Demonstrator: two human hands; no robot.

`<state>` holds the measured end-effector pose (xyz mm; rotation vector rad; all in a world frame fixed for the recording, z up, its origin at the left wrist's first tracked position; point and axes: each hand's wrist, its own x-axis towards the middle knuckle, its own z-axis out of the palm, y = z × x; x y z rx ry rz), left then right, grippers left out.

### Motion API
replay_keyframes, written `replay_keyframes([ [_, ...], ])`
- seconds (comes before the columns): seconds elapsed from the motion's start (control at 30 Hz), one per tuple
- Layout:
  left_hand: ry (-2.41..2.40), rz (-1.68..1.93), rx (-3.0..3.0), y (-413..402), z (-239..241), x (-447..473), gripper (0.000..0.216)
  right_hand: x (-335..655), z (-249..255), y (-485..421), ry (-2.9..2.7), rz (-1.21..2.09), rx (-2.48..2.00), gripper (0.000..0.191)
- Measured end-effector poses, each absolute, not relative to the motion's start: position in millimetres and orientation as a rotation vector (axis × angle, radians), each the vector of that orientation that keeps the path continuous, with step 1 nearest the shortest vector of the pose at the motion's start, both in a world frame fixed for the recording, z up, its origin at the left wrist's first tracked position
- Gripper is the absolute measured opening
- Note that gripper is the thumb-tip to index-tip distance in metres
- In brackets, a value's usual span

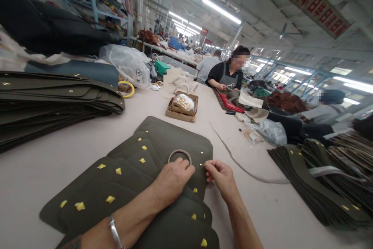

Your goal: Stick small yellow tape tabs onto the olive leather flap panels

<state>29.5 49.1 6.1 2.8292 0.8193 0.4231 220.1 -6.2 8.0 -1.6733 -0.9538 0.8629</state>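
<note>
Dark olive leather-like panels (163, 144) lie overlapped on the table before me. Small yellow tabs (110, 199) dot several of them, and metal studs (201, 152) sit near the top panel's right edge. My left hand (176, 177) is closed on a thin beige ring (180, 152) that looks like a narrow roll of tape, over the top panel. At that panel's right edge, my right hand (220, 173) pinches thumb and forefinger together beside the lower stud. What those fingertips hold, if anything, is too small to make out.
Stacked olive panels (58, 97) rise at the left; another stack (320, 179) lies at the right. Ahead stands a cardboard box (182, 107) with gold-coloured pieces in a bag. A cord (241, 169) crosses the table. Across it, a person (230, 70) handles material.
</note>
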Motion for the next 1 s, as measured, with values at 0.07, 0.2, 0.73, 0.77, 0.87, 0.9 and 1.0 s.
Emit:
replay_keyframes([
  [0.07,0.811,0.434,2.827,49,6,30,0.01,217,8,-6,-1.045,0.822,-1.739,0.035],
  [0.2,0.813,0.449,2.826,49,4,30,0.011,212,9,-5,-1.202,0.713,-1.859,0.029],
  [0.73,0.812,0.502,2.826,46,2,29,0.009,205,5,-1,-1.349,0.405,-1.947,0.033],
  [0.77,0.821,0.498,2.822,46,3,29,0.009,206,3,-3,-1.262,0.484,-1.923,0.037],
  [0.87,0.838,0.463,2.815,45,5,29,0.011,209,-1,-13,-1.154,0.632,-1.863,0.035],
  [0.9,0.836,0.449,2.815,45,6,29,0.012,210,-2,-15,-1.193,0.611,-1.859,0.034],
  [1.0,0.815,0.415,2.825,45,7,29,0.014,209,-3,-19,-1.408,0.375,-1.875,0.029],
])
